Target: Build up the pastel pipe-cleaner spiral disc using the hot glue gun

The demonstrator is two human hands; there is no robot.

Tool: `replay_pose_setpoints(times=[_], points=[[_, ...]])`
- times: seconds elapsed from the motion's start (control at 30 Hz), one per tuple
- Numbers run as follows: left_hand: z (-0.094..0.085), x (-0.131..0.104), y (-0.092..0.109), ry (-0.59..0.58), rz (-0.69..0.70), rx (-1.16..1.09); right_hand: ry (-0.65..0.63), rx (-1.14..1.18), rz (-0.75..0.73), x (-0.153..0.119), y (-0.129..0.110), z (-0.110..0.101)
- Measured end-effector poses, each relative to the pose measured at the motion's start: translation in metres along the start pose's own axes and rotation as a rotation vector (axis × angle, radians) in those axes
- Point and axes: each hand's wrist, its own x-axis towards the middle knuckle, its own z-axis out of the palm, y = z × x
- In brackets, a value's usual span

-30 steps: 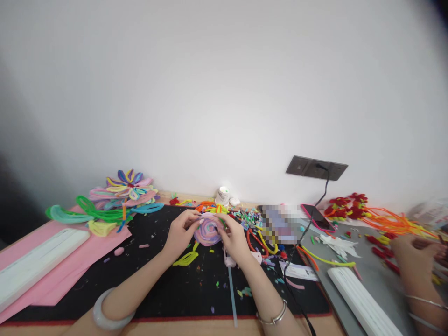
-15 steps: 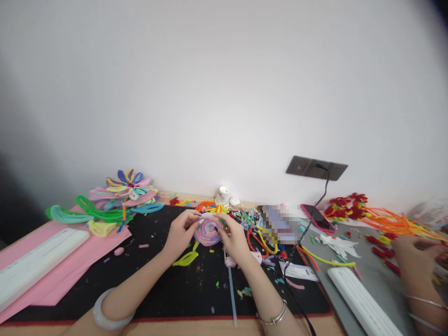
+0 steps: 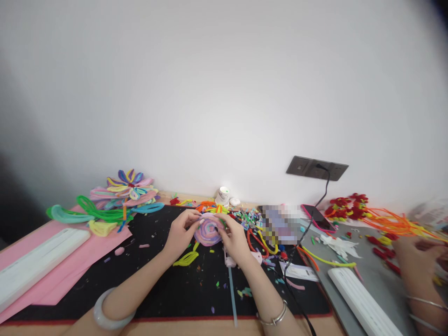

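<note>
A round spiral of pink, purple and pastel pipe cleaners is held up over the black mat between both hands. My left hand pinches its upper left edge, thumb and fingers closed. On the opposite edge, my right hand grips with its fingers closed. A yellow-green pipe-cleaner leaf hangs or lies just below the spiral; its link to it cannot be made out. Under my right wrist lies a pale pink glue gun, partly hidden, with a translucent glue stick reaching toward the front edge.
Pipe-cleaner flowers and green loops lie at the left on pink sheets. A white paper cup stands by the wall. Scraps litter the black mat. A black cable crosses at right, near another person's hand.
</note>
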Motion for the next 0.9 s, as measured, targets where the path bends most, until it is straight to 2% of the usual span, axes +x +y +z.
replay_pose_setpoints(times=[0.9], points=[[-0.0005, -0.001, 0.0025, -0.011, -0.014, 0.005, -0.013, 0.011, 0.016, -0.0005, -0.0011, -0.0009]])
